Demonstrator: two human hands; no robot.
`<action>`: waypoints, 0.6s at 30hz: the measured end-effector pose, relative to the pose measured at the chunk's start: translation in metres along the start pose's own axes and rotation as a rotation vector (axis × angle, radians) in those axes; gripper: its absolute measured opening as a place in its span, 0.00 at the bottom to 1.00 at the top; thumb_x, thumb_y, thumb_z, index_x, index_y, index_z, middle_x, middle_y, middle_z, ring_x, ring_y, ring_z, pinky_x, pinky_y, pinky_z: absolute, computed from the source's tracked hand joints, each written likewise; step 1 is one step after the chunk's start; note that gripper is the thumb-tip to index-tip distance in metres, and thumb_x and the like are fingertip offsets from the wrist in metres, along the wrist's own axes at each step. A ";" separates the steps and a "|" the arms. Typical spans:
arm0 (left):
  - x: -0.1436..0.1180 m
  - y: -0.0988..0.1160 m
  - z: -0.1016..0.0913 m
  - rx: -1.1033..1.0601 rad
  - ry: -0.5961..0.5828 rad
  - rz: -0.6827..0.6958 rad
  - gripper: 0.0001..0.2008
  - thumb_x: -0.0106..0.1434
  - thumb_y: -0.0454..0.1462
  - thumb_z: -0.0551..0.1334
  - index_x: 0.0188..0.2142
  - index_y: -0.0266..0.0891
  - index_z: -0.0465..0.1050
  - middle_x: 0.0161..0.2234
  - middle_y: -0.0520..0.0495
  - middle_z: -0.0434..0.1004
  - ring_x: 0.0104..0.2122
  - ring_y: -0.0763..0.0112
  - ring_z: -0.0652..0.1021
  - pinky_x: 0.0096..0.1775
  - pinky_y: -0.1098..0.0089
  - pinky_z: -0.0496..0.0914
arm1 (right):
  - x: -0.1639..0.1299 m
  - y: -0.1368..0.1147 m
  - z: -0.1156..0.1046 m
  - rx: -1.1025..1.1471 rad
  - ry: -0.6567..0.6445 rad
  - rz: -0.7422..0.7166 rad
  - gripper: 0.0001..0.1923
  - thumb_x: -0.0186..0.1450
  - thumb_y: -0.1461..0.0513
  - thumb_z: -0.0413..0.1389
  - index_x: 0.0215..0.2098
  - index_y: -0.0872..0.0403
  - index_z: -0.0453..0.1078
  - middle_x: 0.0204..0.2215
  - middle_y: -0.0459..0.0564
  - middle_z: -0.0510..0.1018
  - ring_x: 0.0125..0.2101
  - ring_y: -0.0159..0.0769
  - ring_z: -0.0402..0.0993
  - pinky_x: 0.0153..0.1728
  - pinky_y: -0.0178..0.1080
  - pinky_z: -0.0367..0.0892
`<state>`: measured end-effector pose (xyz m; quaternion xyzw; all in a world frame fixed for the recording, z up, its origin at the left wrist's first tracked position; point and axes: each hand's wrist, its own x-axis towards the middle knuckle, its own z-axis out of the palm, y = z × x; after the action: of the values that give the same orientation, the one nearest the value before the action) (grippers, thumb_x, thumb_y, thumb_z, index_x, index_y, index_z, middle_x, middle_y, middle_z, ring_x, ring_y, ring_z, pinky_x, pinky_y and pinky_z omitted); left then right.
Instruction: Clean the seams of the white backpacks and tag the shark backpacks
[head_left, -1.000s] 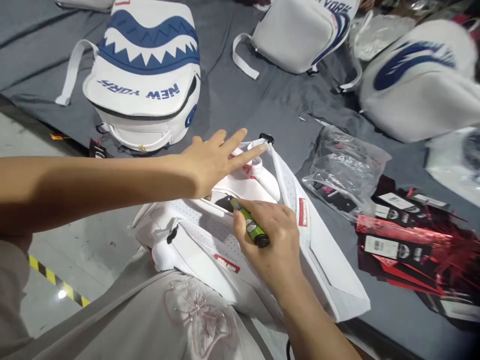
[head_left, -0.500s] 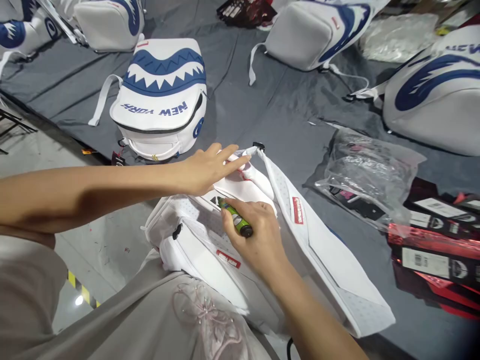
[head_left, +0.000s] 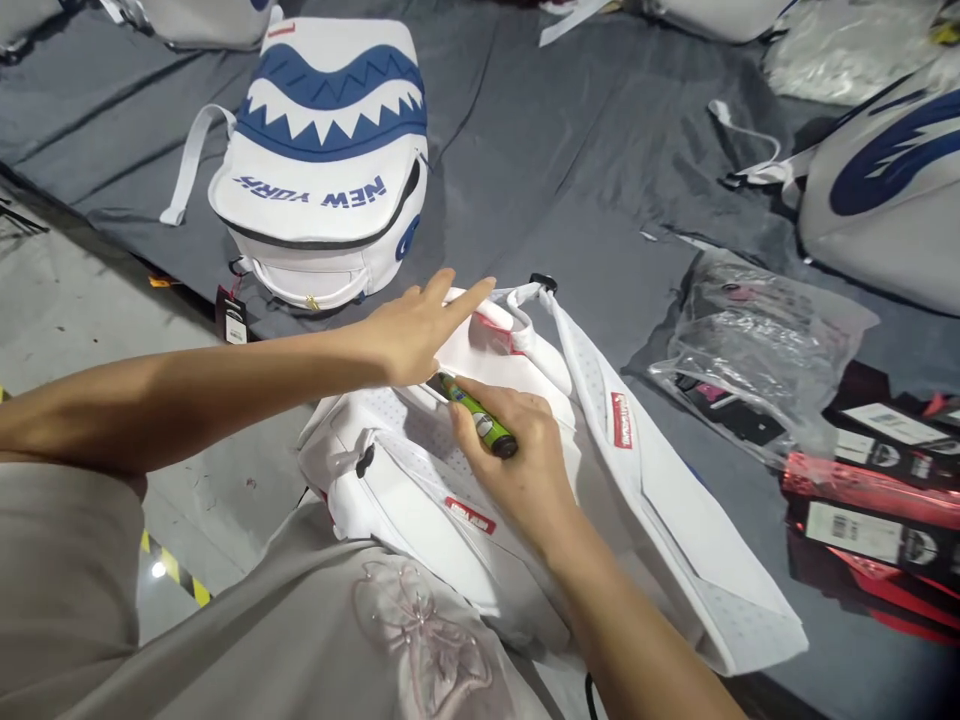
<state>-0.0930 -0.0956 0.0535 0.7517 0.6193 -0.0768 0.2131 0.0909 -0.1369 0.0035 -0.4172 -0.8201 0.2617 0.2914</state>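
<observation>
Several white backpacks lie on the grey cloth [head_left: 570, 180] before me; largest in view is the shark-mouth backpack [head_left: 326, 150] marked NEW YORK, standing well apart beyond my hands. Nearer, across my lap, lies the white backpack [head_left: 465, 480] I am working on, back panel up, one shoulder strap [head_left: 675, 500] splayed out to the right with a small red label on it. To the right of that: a clear plastic bag [head_left: 757, 350] and a stack of red and black hang tags [head_left: 870, 500], untouched. My left hand [head_left: 416, 325] lies flat on the upper part of the bag, fingers spread and extended, pinning the fabric near the top handle; it grips nothing. My right hand [head_left: 517, 450] is closed around a green marker [head_left: 480, 420], tip pointing up-left and meeting the panel just below my left palm, at a small dark patch. Judgement: the marking step is in hand, tip at or on the surface; whether any ink is laid down I cannot tell. Next move calls for steady downward pressure from the left hand so the fabric does not shift, and short controlled strokes of the tip.
</observation>
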 end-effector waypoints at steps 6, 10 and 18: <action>0.003 -0.003 0.004 0.025 0.033 0.023 0.49 0.61 0.30 0.60 0.71 0.48 0.28 0.71 0.31 0.35 0.63 0.41 0.64 0.54 0.56 0.67 | 0.002 -0.008 0.002 -0.075 -0.003 0.015 0.10 0.68 0.60 0.55 0.44 0.53 0.76 0.37 0.49 0.84 0.36 0.41 0.80 0.41 0.45 0.67; 0.003 -0.004 0.007 0.046 0.049 0.042 0.49 0.60 0.29 0.60 0.71 0.46 0.29 0.70 0.30 0.38 0.61 0.42 0.66 0.52 0.57 0.68 | 0.002 -0.011 0.005 -0.132 0.027 0.036 0.11 0.68 0.59 0.55 0.45 0.54 0.76 0.37 0.50 0.84 0.38 0.42 0.80 0.43 0.46 0.67; 0.003 -0.005 0.009 0.099 0.082 0.060 0.49 0.60 0.28 0.61 0.71 0.43 0.30 0.69 0.29 0.41 0.58 0.44 0.68 0.49 0.58 0.71 | 0.005 -0.012 0.005 -0.070 -0.006 0.051 0.11 0.68 0.60 0.56 0.46 0.54 0.76 0.38 0.50 0.84 0.38 0.41 0.80 0.44 0.46 0.68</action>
<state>-0.0962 -0.0959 0.0426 0.7820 0.6003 -0.0701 0.1522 0.0782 -0.1396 0.0097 -0.4472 -0.8187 0.2413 0.2673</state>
